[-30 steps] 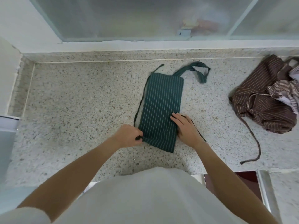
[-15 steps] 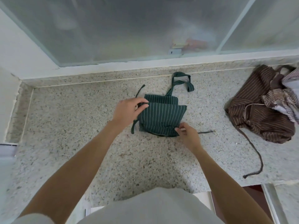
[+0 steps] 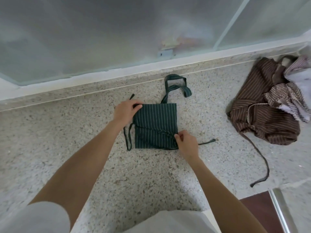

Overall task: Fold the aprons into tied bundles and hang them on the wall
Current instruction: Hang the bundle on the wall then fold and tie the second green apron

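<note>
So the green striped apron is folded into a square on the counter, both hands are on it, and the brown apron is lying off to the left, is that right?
Not quite. In the head view the brown apron lies crumpled to the right of the green striped apron, not the left. The rest holds: the green one is folded into a square on the counter, with the left hand at its far left corner and the right hand at its near right corner.

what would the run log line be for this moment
stage: folding | green apron folded square on counter | left hand holds top left corner | right hand pinches tie string | brown apron unfolded at right
</note>
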{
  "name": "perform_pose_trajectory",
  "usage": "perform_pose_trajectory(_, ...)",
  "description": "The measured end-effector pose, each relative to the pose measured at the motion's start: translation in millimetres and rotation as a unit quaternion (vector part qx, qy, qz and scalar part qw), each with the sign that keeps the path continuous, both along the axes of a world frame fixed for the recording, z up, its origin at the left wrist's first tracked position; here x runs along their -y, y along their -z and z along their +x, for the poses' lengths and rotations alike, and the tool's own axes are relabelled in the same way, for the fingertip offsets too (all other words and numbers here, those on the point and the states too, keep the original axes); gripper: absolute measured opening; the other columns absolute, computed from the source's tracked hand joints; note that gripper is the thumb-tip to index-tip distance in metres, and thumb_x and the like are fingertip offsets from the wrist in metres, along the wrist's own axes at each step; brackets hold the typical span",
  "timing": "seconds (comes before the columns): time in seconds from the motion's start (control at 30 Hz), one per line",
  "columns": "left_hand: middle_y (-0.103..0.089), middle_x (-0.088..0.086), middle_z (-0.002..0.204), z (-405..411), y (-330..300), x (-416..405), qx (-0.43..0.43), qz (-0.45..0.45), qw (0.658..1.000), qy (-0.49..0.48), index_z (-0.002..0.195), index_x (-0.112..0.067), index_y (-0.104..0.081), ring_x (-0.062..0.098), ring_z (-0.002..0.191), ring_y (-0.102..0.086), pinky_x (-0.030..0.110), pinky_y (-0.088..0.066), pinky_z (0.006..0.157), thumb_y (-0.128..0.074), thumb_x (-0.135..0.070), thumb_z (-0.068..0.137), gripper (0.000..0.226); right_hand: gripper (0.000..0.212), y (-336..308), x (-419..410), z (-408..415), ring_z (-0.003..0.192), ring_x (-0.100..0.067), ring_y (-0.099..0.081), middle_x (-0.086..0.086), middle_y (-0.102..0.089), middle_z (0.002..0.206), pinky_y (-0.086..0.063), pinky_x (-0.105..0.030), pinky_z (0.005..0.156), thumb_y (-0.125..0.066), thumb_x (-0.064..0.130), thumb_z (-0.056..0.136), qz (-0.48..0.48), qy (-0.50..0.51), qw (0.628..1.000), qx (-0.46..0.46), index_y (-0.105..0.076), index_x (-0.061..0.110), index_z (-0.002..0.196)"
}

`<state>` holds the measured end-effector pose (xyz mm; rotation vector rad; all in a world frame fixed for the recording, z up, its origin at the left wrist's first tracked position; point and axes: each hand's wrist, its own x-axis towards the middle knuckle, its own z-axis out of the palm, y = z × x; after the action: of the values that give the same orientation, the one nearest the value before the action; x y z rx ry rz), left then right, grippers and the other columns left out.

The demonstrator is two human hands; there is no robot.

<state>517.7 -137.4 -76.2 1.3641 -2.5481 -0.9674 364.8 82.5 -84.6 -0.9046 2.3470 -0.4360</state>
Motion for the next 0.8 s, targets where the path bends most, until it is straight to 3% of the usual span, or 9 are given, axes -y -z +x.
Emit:
perform_pose_trajectory(0.07,-0.057,0.003,0.127,1,5,-4,0.035,-0.057,0.997,0.044,0.124,-0.02,-0.058,0.025,0.117,-0.049,0.033,-0.04,0.094,-0.054,-0.033,0.093,0.034,0.023,0,2,2,0.074,-0.018,-0.055,-0.005,-0.065,0.087,-0.045,-0.03,0.065,-0.049,0.029,0.097,0.004,0.009,1.0,-0.008,-0.057,0.01,0.108)
perform_pose_trajectory(0.13,-0.052,0.005,0.13,5,1,-18,0.027,-0.138,0.986,0.091,0.127,-0.019,-0.054,0.028,0.123,-0.042,0.042,-0.037,0.101,-0.056,-0.038,0.091,0.041,0.021,-1,1,6,0.083,-0.02,-0.058,-0.005,-0.065,0.096,-0.048,-0.032,0.072,-0.053,0.022,0.094,-0.03,-0.007,0.998,-0.047,-0.054,0.011,0.111)
perform_pose_trajectory(0.23,-0.059,-0.002,0.118,18,-3,-56,-0.024,-0.185,0.952,0.243,0.116,-0.022,-0.061,0.02,0.115,-0.049,0.039,-0.039,0.1,-0.05,-0.047,0.09,0.038,0.029,-3,-3,4,0.101,-0.024,-0.054,-0.005,-0.061,0.11,-0.047,-0.038,0.088,-0.058,0.011,0.087,-0.141,-0.153,0.961,-0.181,-0.055,0.012,0.115)
perform_pose_trajectory(0.33,-0.064,-0.006,0.107,42,10,-92,-0.009,-0.181,0.927,0.327,0.108,-0.023,-0.066,0.015,0.103,-0.056,0.033,-0.033,0.1,-0.04,-0.053,0.093,0.042,0.032,-2,-3,-8,0.122,-0.022,-0.049,-0.003,-0.057,0.127,-0.031,-0.039,0.107,-0.045,0.025,0.091,-0.152,-0.329,0.905,-0.221,-0.057,0.016,0.119)
perform_pose_trajectory(0.43,-0.066,-0.008,0.087,66,14,-98,0.016,-0.214,0.928,0.304,0.094,-0.023,-0.068,0.013,0.081,-0.062,0.036,-0.029,0.101,-0.026,-0.05,0.098,0.05,0.047,1,-3,-18,0.134,-0.022,-0.04,-0.003,-0.046,0.142,-0.015,-0.041,0.116,-0.028,0.041,0.094,-0.053,-0.398,0.896,-0.189,-0.053,0.02,0.128)
perform_pose_trajectory(0.53,-0.067,-0.007,0.07,92,-2,-91,0.085,-0.24,0.935,0.248,0.078,-0.022,-0.068,0.016,0.071,-0.062,0.039,-0.027,0.103,-0.013,-0.047,0.099,0.064,0.052,-2,-1,-19,0.137,-0.021,-0.035,-0.003,-0.04,0.147,-0.011,-0.043,0.116,-0.022,0.045,0.095,-0.026,-0.413,0.893,-0.175,-0.049,0.021,0.132)
perform_pose_trajectory(0.63,-0.071,-0.004,0.084,120,-8,-80,0.176,-0.234,0.943,0.16,0.09,-0.019,-0.071,0.019,0.081,-0.066,0.044,-0.018,0.109,-0.02,-0.043,0.096,0.057,0.045,-4,2,-15,0.138,-0.021,-0.033,-0.003,-0.036,0.149,-0.009,-0.044,0.118,-0.036,0.044,0.098,-0.016,-0.41,0.896,-0.172,-0.046,0.02,0.134)
perform_pose_trajectory(0.73,-0.071,0.0,0.086,134,-10,-72,0.174,-0.238,0.951,0.093,0.093,-0.018,-0.069,0.022,0.081,-0.067,0.042,-0.021,0.103,-0.035,-0.039,0.093,0.04,0.058,-6,3,-14,0.14,-0.022,-0.028,-0.003,-0.03,0.151,-0.006,-0.046,0.117,-0.045,0.054,0.091,0.005,-0.418,0.893,-0.168,-0.04,0.019,0.138)
perform_pose_trajectory(0.8,-0.069,0.002,0.099,130,-11,-70,0.122,-0.24,0.958,0.098,0.103,-0.018,-0.066,0.024,0.092,-0.065,0.039,-0.029,0.098,-0.045,-0.034,0.091,0.029,0.069,-7,3,-16,0.142,-0.022,-0.022,-0.002,-0.024,0.153,-0.004,-0.048,0.116,-0.049,0.06,0.086,0.028,-0.431,0.886,-0.169,-0.034,0.021,0.141)
